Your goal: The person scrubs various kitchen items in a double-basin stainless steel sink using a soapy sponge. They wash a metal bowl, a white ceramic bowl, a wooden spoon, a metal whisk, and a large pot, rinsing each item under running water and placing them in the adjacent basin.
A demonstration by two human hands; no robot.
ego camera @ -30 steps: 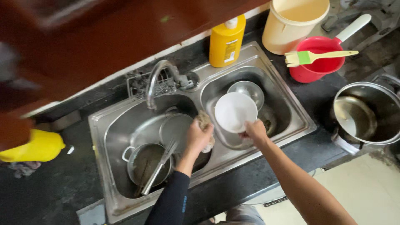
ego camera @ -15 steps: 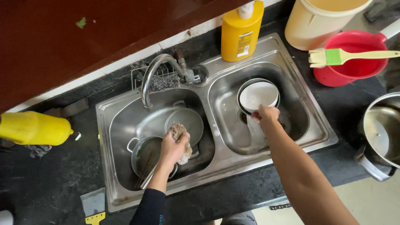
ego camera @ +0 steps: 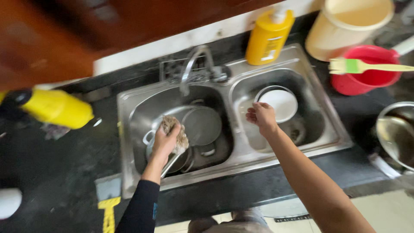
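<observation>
While the left hand (ego camera: 166, 142) grips a brownish scrub sponge (ego camera: 174, 131) over the left basin of the double sink (ego camera: 129, 142), the right hand (ego camera: 261, 116) hangs loosely curled and empty over the divider side of the right basin, holding nothing.

Done, by the look of it: white bowl (ego camera: 280, 103) sits in the right basin toward the back edge, apart from the right hand.

Left, judging from the pile: left basin has a round steel lid or plate (ego camera: 202, 125), a small handled pot (ego camera: 172, 159) under the left hand, and a long utensil (ego camera: 170, 164) sticking out toward the front edge. Can't tell if any are scrubbed; frame is blurred.

Faucet (ego camera: 194, 64) points into the left basin; no water stream visible. Yellow soap bottle (ego camera: 269, 36) stands at the sink's back edge, untouched.

Call it early-to-mid.
</observation>
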